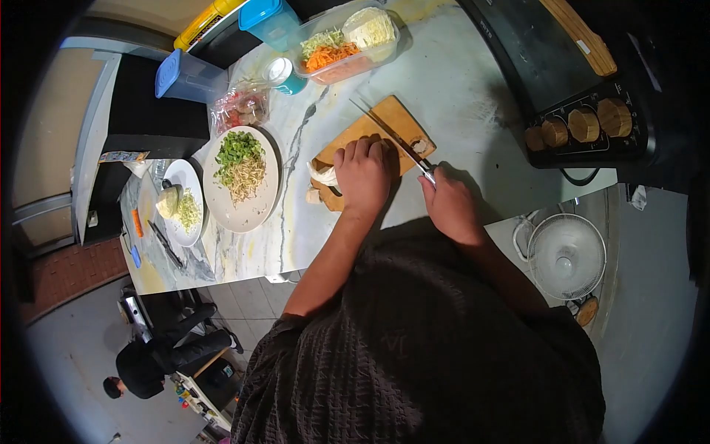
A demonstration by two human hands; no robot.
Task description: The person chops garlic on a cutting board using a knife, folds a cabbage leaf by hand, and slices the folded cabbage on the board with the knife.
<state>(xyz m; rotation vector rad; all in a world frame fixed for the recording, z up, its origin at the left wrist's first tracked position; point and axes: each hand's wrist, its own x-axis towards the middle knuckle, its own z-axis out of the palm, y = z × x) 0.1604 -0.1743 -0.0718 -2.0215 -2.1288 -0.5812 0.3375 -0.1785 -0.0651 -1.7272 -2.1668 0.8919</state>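
A wooden cutting board (404, 118) lies on the marble counter. My right hand (449, 203) is closed round the handle of a knife (392, 133), whose blade slants across the board. My left hand (363, 174) rests on the board with its fingers bent and pressed together; what lies beneath them is hidden. A white piece of food (323, 175) shows beside my left hand, at the board's left edge, and a small pale piece (313, 196) is just below it. Another small round piece (419, 146) lies on the board near the knife.
Left of the board are a plate of chopped greens and sprouts (262, 202) and a smaller white plate (194, 235). A clear container of vegetables (355, 72) stands behind. An oven (592, 152) is at right. Another person (144, 366) is at lower left, beyond the counter.
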